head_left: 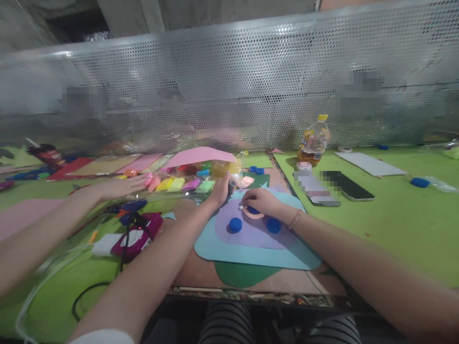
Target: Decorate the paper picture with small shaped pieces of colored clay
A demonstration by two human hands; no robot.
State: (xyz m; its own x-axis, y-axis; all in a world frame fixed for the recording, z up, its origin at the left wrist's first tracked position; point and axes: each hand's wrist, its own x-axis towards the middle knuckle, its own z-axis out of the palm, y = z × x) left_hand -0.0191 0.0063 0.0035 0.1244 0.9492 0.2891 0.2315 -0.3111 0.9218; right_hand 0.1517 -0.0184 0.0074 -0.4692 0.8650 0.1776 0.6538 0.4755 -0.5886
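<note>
My right hand bends over a light purple sheet, fingertips pinched at a small white ball. Beneath it a curved peach strip lies beside a blue disc, partly covered by the hand. Two more blue discs, one on the left and one on the right, rest on the same sheet. That sheet lies on a larger light blue sheet. At its upper left edge my left hand is closed around something dark, mostly hidden by the fingers.
Another person's hand reaches to the row of coloured clay packs. A glue gun and purple device with cables lie left. Right are a bottle, two phones and a white board. A perforated metal panel stands behind.
</note>
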